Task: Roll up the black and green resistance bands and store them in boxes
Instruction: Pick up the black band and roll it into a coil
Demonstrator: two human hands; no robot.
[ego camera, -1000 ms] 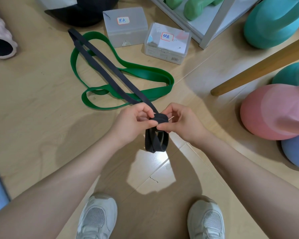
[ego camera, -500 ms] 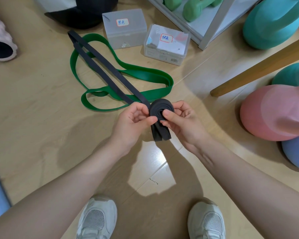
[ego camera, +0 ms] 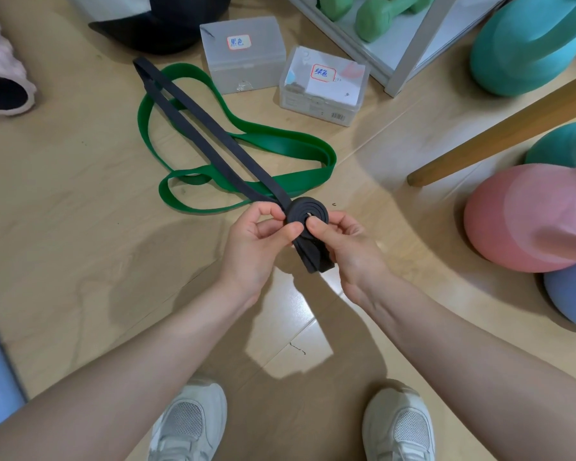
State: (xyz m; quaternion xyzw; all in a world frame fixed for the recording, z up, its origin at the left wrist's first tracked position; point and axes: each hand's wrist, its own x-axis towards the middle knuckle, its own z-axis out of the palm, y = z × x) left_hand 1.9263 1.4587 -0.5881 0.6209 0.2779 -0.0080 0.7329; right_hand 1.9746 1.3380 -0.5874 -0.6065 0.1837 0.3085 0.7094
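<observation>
- Left hand [ego camera: 263, 234] pinches the black band [ego camera: 213, 141] at the near-left edge of its coil, thumb against curled fingers; this grip appears to guide the incoming strap onto the roll.
- Right hand [ego camera: 340, 241] grips the coil [ego camera: 308, 216] from the other side, thumb pressed on the flat spiral face, fingers curled behind. This hold likely keeps the wound layers from springing loose.
- A short doubled tail of the same band hangs below the coil, between the two palms.
- Both forearms converge from the lower corners of the view; the wrists are raised, holding the coil above the floor [ego camera: 80, 227] and in front of the white shoes [ego camera: 193, 424].
- Black band, unrolled part: runs taut from the coil up and left, crossing over the green band [ego camera: 280, 151], with its far loop end resting on the floor near a dark bag [ego camera: 167, 28].
- Green band: lies loose on the floor in open curves, untouched by either hand.
- Boxes: two translucent lidded boxes stand beyond the bands, side by side. The left box [ego camera: 243, 58] and the right box [ego camera: 323, 84] each carry a handwritten label; both lids are on.
- Judgement: rolling of the black band is at an early stage, as most of its length is not yet wound. Steady strap tension should keep the spiral flat.
</observation>
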